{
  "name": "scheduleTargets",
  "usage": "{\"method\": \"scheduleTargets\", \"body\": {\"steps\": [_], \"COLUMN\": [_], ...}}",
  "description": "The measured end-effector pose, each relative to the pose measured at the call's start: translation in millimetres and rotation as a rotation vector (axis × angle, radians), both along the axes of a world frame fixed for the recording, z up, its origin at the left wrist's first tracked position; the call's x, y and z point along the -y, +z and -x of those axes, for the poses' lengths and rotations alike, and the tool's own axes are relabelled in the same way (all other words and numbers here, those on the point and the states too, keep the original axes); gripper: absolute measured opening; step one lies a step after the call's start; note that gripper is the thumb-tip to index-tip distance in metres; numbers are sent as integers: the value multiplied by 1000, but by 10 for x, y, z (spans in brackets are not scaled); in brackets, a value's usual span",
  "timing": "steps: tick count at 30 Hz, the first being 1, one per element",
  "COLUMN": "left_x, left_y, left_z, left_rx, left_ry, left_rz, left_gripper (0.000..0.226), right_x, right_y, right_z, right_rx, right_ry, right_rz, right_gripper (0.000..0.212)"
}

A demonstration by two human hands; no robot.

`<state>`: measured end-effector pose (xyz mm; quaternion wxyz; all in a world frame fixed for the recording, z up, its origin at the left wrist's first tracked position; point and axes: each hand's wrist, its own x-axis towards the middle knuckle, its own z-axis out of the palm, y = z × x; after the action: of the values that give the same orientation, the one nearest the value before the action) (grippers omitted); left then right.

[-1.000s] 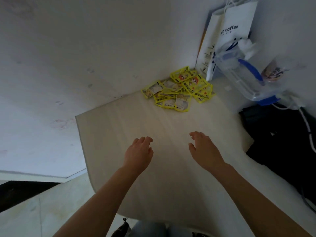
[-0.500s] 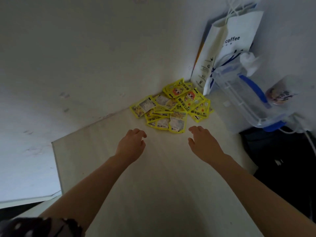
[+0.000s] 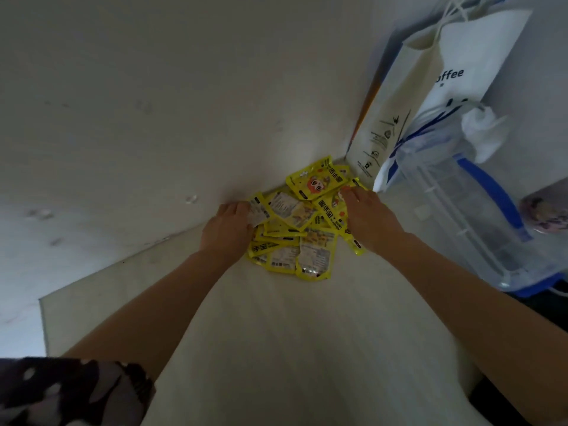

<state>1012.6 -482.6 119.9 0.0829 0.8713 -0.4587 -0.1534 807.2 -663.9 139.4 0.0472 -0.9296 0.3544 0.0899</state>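
Left hand [image 3: 229, 229], right hand [image 3: 368, 219] on yellow sachet pile [image 3: 302, 238].
Left fingers curled at its edge, pinch unclear; right fingers flat on top.

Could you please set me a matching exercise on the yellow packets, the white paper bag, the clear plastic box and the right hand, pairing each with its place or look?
Things:
1. yellow packets
2. white paper bag
3. clear plastic box
4. right hand

Descriptions:
a. stands upright in the corner, printed with blue letters
b. rests on the right side of the heap
c. heaped on the table against the wall
d. has a blue handle, at the table's right side

Pairs: 1-c, 2-a, 3-d, 4-b.
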Motion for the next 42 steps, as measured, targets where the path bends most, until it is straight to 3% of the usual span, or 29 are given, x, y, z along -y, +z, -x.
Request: {"method": "scheduleTargets", "body": {"steps": [4, 8, 15, 20, 24, 29, 35, 38, 42], "left_x": [101, 75, -133, -324, -482, -578, -408, -139, 246], "left_y": [-129, -219, -232, -196, -156, -77, 227, 384, 438], "left_z": [-13, 14, 72, 169, 199, 117, 138, 179, 206], "left_rx": [65, 95, 81, 88, 71, 12, 69, 51, 35], "left_ry": [-37, -75, -75, -40, -13, 104, 108, 71, -85], "left_rz": [-35, -33, -14, -67, -92, -85, 185, 270, 222], "left_gripper": [44, 48, 52, 42, 39, 33, 29, 27, 27], "right_x": [181, 290, 225, 9, -120, -154, -152, -201, -377], "right_y": [-84, -181, -313, -208, -148, -72, 94, 178, 199], "right_z": [-37, -46, 52, 124, 233, 390, 463, 461, 459], "right_rx": [-75, -78, -172, -237, -240, -256, -105, 45, 343], "right_ry": [110, 105, 49, -15, -31, 40, 28, -50, -299], "right_rz": [14, -16, 33, 100, 204, 274, 178, 106, -292], "right_gripper": [77, 78, 61, 58, 35, 36, 18, 25, 30]}}
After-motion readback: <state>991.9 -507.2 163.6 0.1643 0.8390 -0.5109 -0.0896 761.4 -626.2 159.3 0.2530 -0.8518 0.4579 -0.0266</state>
